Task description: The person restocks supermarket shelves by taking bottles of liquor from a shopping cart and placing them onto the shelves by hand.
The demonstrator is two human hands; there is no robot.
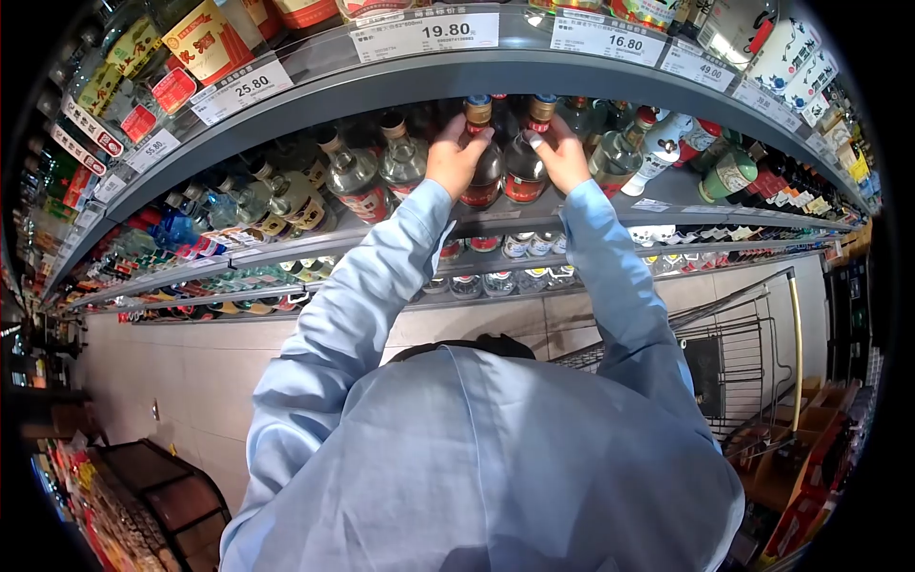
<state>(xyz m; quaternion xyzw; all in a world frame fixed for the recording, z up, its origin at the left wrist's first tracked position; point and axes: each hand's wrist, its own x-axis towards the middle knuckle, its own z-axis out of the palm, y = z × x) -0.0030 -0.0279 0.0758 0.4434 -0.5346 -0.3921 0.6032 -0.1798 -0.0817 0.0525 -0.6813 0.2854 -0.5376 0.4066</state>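
The left bottle (486,178) and right bottle (525,181) stand on a shelf (679,186), caps up, long axes near upright. The left hand (456,160) and right hand (564,160) each curl around one's neck. Clear bottles (357,178) crowd alongside; an upper shelf (515,76) overhangs.

Two bottles (484,179) side by side on shelf (679,185), other bottles (360,181) flanking; cart (703,374) right, on floor (219,367).

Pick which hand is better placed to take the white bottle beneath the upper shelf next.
Likely the right hand: it is on the right-hand dark bottle, nearer the white bottle. The left hand, on the other dark bottle, would probably have to reach across.
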